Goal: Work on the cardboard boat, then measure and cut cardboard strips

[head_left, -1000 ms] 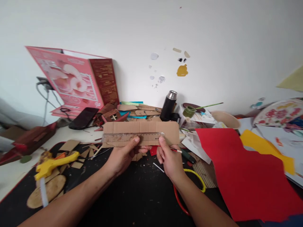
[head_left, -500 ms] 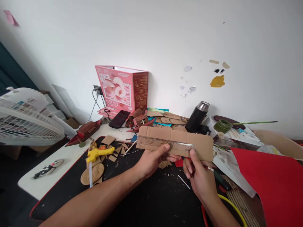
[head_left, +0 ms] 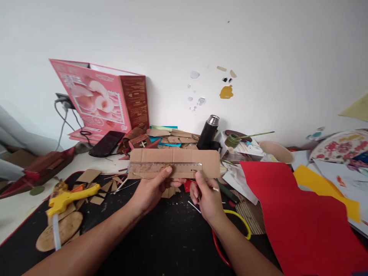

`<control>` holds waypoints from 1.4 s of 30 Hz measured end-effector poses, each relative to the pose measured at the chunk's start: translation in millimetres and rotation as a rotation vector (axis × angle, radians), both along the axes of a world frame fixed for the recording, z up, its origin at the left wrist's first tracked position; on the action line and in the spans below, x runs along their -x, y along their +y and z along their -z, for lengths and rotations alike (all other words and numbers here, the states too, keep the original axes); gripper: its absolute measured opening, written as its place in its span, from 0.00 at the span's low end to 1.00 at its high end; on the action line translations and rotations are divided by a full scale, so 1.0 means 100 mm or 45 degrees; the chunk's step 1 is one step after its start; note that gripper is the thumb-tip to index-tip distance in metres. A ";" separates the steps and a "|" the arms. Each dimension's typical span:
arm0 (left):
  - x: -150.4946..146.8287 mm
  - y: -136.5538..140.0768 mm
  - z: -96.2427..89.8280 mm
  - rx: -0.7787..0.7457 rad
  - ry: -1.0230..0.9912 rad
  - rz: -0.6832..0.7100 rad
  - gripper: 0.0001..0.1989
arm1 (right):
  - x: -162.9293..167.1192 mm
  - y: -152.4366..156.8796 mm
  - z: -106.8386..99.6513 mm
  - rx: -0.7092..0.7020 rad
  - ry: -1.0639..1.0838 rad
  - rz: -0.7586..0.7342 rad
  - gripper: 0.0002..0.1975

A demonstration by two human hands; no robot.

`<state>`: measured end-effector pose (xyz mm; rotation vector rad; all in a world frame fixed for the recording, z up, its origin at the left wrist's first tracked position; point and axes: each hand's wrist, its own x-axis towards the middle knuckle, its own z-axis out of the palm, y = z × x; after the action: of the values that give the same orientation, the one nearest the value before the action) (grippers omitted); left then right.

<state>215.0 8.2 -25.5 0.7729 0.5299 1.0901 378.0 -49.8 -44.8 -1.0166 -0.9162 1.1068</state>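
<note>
Both hands hold up a strip of brown cardboard above the dark mat, its long side running left to right. A clear ruler with smudges lies along the strip's face. My left hand is closed on them, thumb pressing the ruler and fingers behind the cardboard. My right hand pinches the lower edge near the ruler's right end, thumb in front and other fingers curled. A shiny bit shows at its fingers; I cannot make out what it is.
A yellow glue gun lies left among cardboard scraps. A pink box, black phone and black flask stand or lie behind. Red paper covers the right side. A red and yellow loop lies by my right wrist.
The view has turned right, so things sit further left and more paper shows at the right. Both hands keep hold of the cardboard and ruler, which look more level now.
</note>
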 end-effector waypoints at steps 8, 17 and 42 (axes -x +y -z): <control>-0.01 -0.02 0.00 -0.014 0.066 0.001 0.19 | 0.04 -0.01 -0.07 0.062 0.001 -0.026 0.38; -0.02 -0.04 0.01 -0.015 0.083 -0.010 0.19 | 0.03 -0.01 -0.09 0.054 -0.136 0.130 0.39; 0.04 0.04 -0.05 -0.038 -0.067 -0.049 0.26 | -0.06 0.04 -0.03 -0.026 -0.025 0.339 0.37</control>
<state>210.6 11.7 -20.7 0.7610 0.4862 1.1530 384.1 -46.2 -41.4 -1.0994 -0.7803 0.8642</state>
